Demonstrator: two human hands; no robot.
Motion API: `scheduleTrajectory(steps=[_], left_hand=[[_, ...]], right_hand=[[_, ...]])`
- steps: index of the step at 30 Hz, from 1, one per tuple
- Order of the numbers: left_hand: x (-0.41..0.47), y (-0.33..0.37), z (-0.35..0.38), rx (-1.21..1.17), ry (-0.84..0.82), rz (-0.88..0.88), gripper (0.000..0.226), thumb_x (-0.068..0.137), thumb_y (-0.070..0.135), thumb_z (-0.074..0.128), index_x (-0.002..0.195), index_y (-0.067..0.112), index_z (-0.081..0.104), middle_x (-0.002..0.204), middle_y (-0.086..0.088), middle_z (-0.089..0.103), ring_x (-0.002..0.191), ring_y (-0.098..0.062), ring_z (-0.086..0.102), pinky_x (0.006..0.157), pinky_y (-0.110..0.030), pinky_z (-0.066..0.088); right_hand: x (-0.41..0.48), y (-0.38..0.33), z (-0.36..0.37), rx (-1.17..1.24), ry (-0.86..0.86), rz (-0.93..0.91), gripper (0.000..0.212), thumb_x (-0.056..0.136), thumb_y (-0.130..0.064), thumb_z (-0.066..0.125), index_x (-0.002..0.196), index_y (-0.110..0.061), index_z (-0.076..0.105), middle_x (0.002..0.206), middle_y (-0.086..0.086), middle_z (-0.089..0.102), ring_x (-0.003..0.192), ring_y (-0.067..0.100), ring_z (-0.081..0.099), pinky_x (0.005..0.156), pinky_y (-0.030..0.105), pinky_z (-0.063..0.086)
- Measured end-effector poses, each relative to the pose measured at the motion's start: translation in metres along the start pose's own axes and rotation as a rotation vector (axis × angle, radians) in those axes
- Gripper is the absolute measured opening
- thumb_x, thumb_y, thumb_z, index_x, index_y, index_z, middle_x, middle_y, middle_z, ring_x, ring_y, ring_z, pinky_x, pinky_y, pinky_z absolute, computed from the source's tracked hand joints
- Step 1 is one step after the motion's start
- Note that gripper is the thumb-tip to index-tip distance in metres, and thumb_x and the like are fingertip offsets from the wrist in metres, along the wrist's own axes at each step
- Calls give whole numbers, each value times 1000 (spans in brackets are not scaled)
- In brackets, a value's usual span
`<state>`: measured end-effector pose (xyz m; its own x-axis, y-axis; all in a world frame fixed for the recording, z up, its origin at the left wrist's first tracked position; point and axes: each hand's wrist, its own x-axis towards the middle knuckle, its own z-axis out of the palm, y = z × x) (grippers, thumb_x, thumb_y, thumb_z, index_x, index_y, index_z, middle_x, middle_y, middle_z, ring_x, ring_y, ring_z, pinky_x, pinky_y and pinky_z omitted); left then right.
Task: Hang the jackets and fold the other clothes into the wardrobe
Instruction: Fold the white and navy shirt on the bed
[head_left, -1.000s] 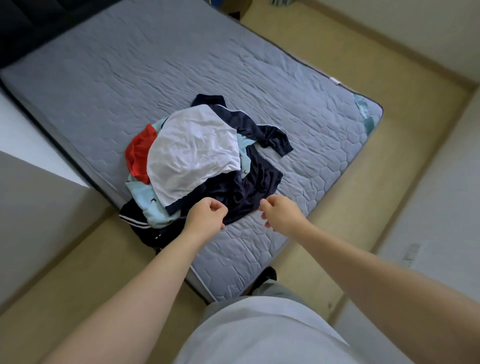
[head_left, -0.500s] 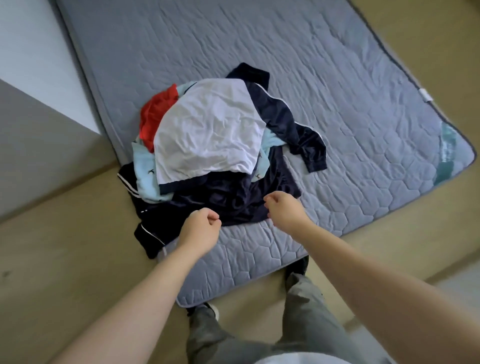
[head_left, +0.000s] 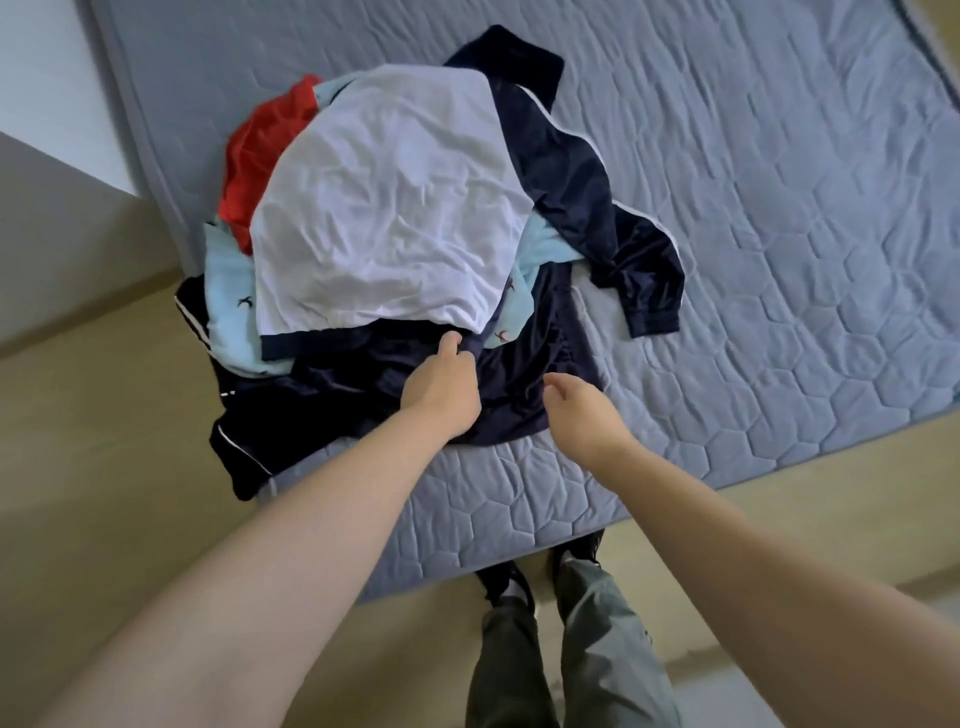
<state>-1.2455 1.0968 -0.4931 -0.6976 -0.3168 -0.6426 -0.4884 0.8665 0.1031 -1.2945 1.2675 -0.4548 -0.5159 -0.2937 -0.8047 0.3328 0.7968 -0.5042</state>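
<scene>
A grey-blue quilted mattress (head_left: 779, 234) fills most of the view. It is stitched in large hexagons and rippled lines, with a darker piped edge along its rim. It sits low against a tan floor (head_left: 104, 441) with a smooth, matte finish; whether it lies directly on the floor or on a thin base cannot be told. The floor shows on the left, past the near corner and along the mattress's right-hand edge. At upper left a white wall (head_left: 41, 67) meets a flat grey panel (head_left: 62, 234), their boundary running diagonally. A paler strip (head_left: 737, 691) crosses the floor at lower right. The light is soft and even, casting only faint shadows.
</scene>
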Motion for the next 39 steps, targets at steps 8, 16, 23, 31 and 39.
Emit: scheduleTrajectory(steps=[8, 16, 23, 31, 39], left_hand=[[86, 4, 42, 318, -76, 49, 48, 85, 3, 56, 131, 11, 48, 164, -2, -19, 112, -27, 46, 75, -38, 42], [67, 9, 31, -141, 210, -17, 43, 85, -4, 55, 127, 8, 53, 133, -6, 45, 113, -29, 53, 89, -35, 47], [-29, 6, -56, -228, 471, -72, 26, 87, 8, 65, 111, 10, 55, 107, -12, 65, 103, -35, 57, 85, -41, 46], [-181, 11, -140, -273, 643, 87, 24, 83, 8, 60, 96, 22, 73, 88, -8, 71, 77, -32, 58, 60, -35, 41], [-304, 16, -229, -348, 996, 431, 20, 83, 9, 57, 87, 10, 77, 71, -14, 63, 72, -36, 56, 67, -47, 45]], right_hand=[[30, 30, 11, 130, -15, -11, 49, 107, -33, 32, 155, -22, 32, 79, -11, 59, 49, -4, 50, 47, 15, 38], [-1, 33, 0, 168, -41, 2, 45, 106, -31, 34, 140, -4, 46, 133, 18, 56, 126, 32, 51, 102, 42, 45], [-86, -11, -13, 139, -16, -57, 35, 104, -24, 36, 98, 5, 55, 74, 9, 41, 67, 22, 35, 62, 33, 30], [-189, -44, -1, 105, 10, -145, 39, 101, -27, 47, 137, -14, 53, 104, 0, 66, 78, 16, 58, 68, 27, 43], [-258, -60, 2, 202, 277, -221, 92, 85, -27, 72, 156, -25, 13, 133, 5, 51, 108, 23, 60, 81, 33, 53]])
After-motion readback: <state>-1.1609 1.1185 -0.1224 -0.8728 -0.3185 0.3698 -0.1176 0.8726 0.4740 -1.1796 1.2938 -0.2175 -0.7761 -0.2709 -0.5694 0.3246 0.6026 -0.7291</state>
